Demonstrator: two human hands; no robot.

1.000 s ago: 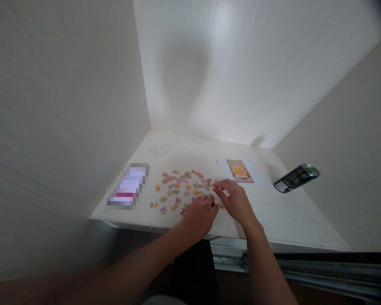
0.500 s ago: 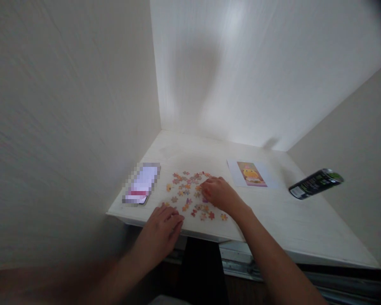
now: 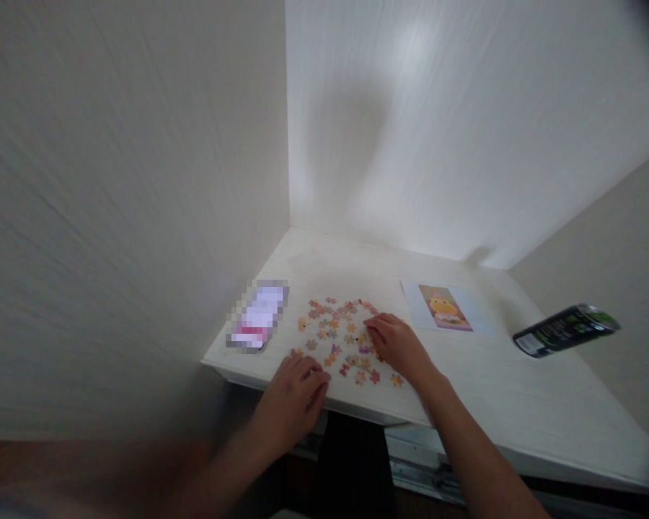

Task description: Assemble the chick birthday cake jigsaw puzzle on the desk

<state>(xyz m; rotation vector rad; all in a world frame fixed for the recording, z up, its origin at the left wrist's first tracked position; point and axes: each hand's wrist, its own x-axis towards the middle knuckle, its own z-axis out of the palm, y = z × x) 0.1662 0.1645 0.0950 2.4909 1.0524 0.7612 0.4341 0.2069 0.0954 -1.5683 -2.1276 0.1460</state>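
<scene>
**Small flat jigsaw pieces in many colours [image 3: 351, 328] are spread on a white table [image 3: 497, 393]**

The pieces are seen loose, a little below the middle of the frame. The bare right hand [image 3: 399, 346] is held over their right side, with its thumb and fingers close together; whether a piece is pinched cannot be told. The bare left hand [image 3: 293, 393] is rested, softly curled, by the table's front edge, low in the frame; whether anything is held under it cannot be told. A flat phone with a bright screen [image 3: 260, 317] is seen left of the pieces. To their right, a white paper sheet with a yellow character picture [image 3: 444, 308] is laid. A tall black and green can [image 3: 565, 330] is seen at far right.
</scene>
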